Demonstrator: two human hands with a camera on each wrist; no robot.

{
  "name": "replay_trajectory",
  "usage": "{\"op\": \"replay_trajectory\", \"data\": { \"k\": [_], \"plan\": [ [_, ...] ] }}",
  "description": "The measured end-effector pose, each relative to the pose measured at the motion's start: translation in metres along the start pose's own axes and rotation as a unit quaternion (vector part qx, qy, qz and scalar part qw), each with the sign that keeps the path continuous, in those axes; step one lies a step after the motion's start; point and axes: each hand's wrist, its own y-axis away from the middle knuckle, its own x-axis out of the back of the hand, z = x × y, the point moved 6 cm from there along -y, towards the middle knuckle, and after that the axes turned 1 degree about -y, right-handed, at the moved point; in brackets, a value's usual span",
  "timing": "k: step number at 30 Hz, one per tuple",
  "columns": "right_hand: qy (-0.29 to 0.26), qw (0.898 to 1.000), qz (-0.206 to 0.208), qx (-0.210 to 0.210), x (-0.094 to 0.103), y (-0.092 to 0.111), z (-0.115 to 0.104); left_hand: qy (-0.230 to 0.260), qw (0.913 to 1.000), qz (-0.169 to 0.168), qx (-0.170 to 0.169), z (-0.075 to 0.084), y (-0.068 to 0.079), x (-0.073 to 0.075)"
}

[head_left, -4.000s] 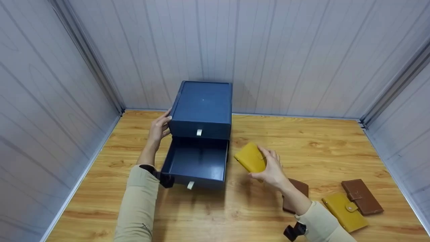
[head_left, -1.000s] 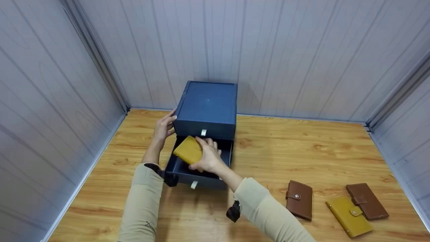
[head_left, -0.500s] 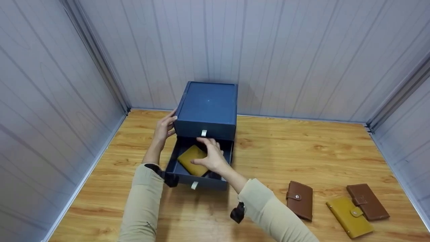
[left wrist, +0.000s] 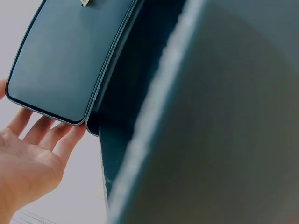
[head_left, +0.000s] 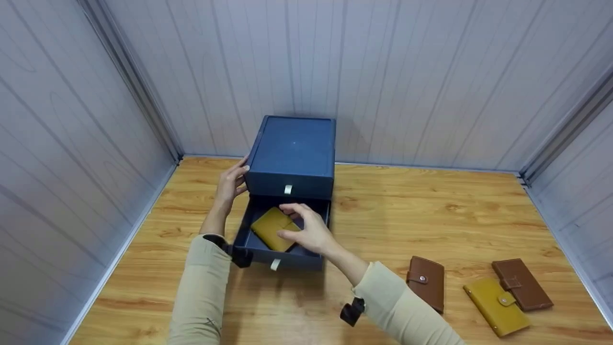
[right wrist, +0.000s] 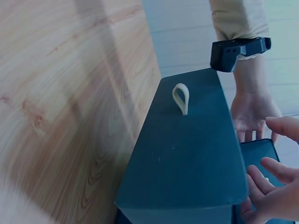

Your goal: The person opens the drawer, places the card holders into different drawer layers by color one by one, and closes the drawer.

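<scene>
A dark blue two-drawer box [head_left: 294, 143] stands by the back wall, its lower drawer [head_left: 287, 259] pulled out. A yellow wallet-like notebook [head_left: 274, 229] lies flat in that drawer, partly covered by my right hand [head_left: 310, 230]. The right hand hovers over the drawer with thumb and fingers apart and holds nothing. My left hand [head_left: 230, 184] rests against the left side of the box; in the left wrist view its straight fingers [left wrist: 49, 135] touch the box edge. The right wrist view shows the drawer front with its looped pull tab [right wrist: 181, 98].
On the wooden table [head_left: 412, 211] at the right lie a brown snap-strap notebook [head_left: 427, 283], a yellow one [head_left: 498, 306] and another brown one [head_left: 523, 283]. Light wall panels [head_left: 383, 81] enclose the table at the back and sides.
The right hand has carried the yellow notebook from the table into the lower drawer and let it go. It has since drawn back slightly to the right. The left hand stays on the box.
</scene>
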Motion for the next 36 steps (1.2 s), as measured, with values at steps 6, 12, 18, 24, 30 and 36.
{"op": "replay_trajectory", "data": {
  "k": [6, 12, 18, 24, 30, 36],
  "plan": [
    [-0.014, 1.0, 0.0, 0.021, 0.008, 0.012, -0.009, 0.001, 1.0, -0.004, -0.002, 0.002, 0.001, -0.002],
    [-0.068, 0.997, 0.001, 0.034, 0.018, 0.025, -0.009, 0.002, 1.0, 0.002, 0.002, 0.0, 0.001, 0.0],
    [-0.074, 0.997, -0.007, 0.022, 0.029, 0.041, -0.007, -0.011, 0.9999, 0.006, 0.003, 0.0, 0.001, 0.0],
    [-0.053, 0.999, 0.007, 0.002, 0.047, 0.06, -0.023, -0.017, 0.9998, 0.009, -0.002, 0.001, 0.001, 0.0],
    [-0.037, 0.999, 0.029, -0.019, 0.061, 0.08, -0.02, -0.013, 0.9999, 0.004, 0.0, -0.001, -0.001, 0.0],
    [-0.013, 0.997, 0.071, -0.03, 0.076, 0.1, -0.005, -0.005, 0.9999, 0.008, 0.006, 0.0, 0.0, 0.0]
  ]
}}
